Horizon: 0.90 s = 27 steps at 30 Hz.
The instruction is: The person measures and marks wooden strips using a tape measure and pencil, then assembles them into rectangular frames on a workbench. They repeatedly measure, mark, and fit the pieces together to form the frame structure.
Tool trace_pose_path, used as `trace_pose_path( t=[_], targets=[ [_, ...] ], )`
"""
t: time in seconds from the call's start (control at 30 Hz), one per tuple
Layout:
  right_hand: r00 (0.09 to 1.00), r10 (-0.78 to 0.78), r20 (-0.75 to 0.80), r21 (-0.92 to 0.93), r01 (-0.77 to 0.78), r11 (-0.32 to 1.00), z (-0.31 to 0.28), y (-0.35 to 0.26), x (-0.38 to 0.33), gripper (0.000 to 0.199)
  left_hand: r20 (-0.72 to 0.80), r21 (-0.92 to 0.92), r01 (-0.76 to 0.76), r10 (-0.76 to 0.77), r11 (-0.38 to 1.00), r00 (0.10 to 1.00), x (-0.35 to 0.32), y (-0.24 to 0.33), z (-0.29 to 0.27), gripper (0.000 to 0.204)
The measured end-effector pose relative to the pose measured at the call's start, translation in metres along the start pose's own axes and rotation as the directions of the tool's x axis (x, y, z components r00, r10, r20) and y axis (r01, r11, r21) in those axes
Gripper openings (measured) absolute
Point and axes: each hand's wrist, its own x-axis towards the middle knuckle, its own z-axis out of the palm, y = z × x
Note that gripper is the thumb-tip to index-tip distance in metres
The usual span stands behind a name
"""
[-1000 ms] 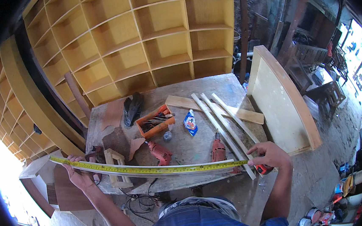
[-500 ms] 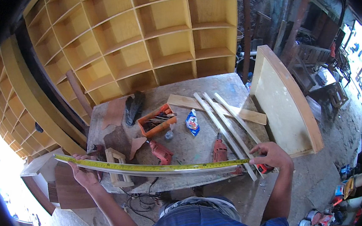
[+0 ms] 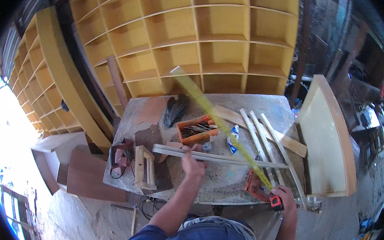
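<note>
My right hand (image 3: 286,200) is closed round a red and black tape measure (image 3: 276,203) near the table's front right. Its yellow blade (image 3: 221,122) is drawn out and slants up to the far left, blurred, over the table. My left hand (image 3: 193,166) is closed on a pale wooden strip (image 3: 238,161), left of its middle. The strip lies crosswise above the table, with the blade crossing it near its right part. A red power drill (image 3: 255,187) lies beside my right hand. Another tool behind my left hand is mostly hidden.
On the table (image 3: 222,195) are an orange box of small tools (image 3: 197,128), a blue and white packet (image 3: 234,139), several pale strips (image 3: 266,146), a flat board (image 3: 289,142), a small wooden frame (image 3: 145,167) and a red power tool (image 3: 120,158). A yellow shelf unit (image 3: 172,23) stands behind.
The blade has swung from along the strip to a slant toward the far left. My left hand has moved right, from the strip's left end to nearer its middle. The view has shifted.
</note>
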Motion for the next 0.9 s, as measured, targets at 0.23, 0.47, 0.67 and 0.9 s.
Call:
trace_pose_path(
  t=[0.23,0.47,0.67,0.9],
  targets=[
    [0.979,0.065,-0.194,0.352,0.008,0.936,0.028,0.025,-0.026,0.033,-0.188,0.063,-0.14,0.15,0.988,0.971,0.062,-0.087,0.002,0.049],
    [0.971,0.168,-0.169,0.389,-0.091,0.917,0.043,0.06,-0.029,0.03,-0.14,0.28,0.179,-0.145,0.943,0.98,0.091,-0.062,0.009,0.075],
    [0.991,0.038,-0.129,0.129,-0.021,0.991,0.095,0.059,-0.016,0.029,0.103,0.881,0.081,-0.356,0.467,0.929,0.045,-0.016,0.005,0.093],
    [0.966,-0.08,0.246,0.088,0.06,0.994,0.201,0.038,0.019,0.029,0.453,0.731,0.085,-0.574,0.677,0.682,-0.101,-0.019,-0.084,0.078]
  ],
)
